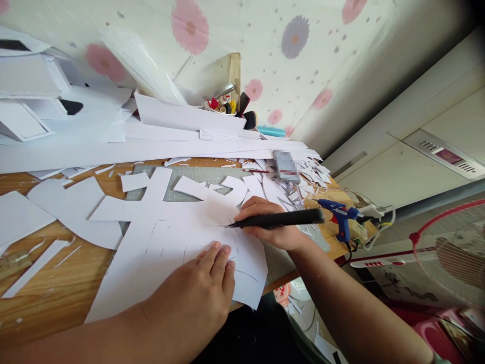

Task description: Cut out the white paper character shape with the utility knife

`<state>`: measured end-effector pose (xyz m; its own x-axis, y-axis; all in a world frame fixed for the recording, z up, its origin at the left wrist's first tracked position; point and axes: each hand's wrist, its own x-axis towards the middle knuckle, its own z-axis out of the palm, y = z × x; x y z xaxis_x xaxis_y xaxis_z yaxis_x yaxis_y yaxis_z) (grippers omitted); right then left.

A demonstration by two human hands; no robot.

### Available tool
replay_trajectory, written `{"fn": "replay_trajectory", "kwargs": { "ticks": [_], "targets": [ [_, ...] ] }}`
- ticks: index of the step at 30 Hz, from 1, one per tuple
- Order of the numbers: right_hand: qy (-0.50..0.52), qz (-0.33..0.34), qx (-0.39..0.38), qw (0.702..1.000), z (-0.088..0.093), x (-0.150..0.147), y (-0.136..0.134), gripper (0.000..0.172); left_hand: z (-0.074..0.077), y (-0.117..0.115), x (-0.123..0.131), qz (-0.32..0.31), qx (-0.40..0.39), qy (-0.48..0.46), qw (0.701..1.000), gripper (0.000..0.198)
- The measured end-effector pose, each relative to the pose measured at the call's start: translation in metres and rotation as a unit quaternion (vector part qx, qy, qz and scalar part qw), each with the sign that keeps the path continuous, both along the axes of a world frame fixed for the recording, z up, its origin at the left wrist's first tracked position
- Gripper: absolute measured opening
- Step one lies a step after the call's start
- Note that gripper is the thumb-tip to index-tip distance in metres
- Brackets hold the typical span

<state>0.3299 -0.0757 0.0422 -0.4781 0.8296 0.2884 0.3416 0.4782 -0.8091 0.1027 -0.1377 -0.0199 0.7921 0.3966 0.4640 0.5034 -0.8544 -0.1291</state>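
A large white board (151, 268) with pencilled lines and cut-out edges lies across the grey cutting mat (151, 174). My right hand (267, 225) is closed round a black-handled craft knife (282, 219). The knife's thin blade points left and meets the board's surface near a short dark line. Pressed flat on the same board, my left hand (212, 278) has its fingers stretched out, just below and left of the knife tip. White offcuts (200, 188) lie on the mat beyond the board.
A blue glue gun (341, 215) sits at the table's right edge, beside cables. Scraps pile around a pixelated grey item (287, 166). Long white strips (159, 149) and a tool cup (222, 106) line the back. A red-rimmed fan (450, 253) stands right; folded white pieces (30, 81) are left.
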Motion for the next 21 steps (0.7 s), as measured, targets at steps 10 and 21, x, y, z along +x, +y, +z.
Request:
{"fn": "replay_trajectory", "kwargs": {
  "ticks": [10, 21],
  "targets": [
    [0.075, -0.169, -0.007, 0.983, -0.029, -0.016, -0.014, 0.012, 0.006, 0.000, 0.001, 0.002, -0.002, 0.003, 1.000, 0.043],
    [0.089, -0.191, -0.021, 0.977, -0.037, -0.016, -0.015, 0.012, 0.013, 0.002, 0.002, -0.011, 0.001, -0.003, 1.000, 0.039]
  ]
}}
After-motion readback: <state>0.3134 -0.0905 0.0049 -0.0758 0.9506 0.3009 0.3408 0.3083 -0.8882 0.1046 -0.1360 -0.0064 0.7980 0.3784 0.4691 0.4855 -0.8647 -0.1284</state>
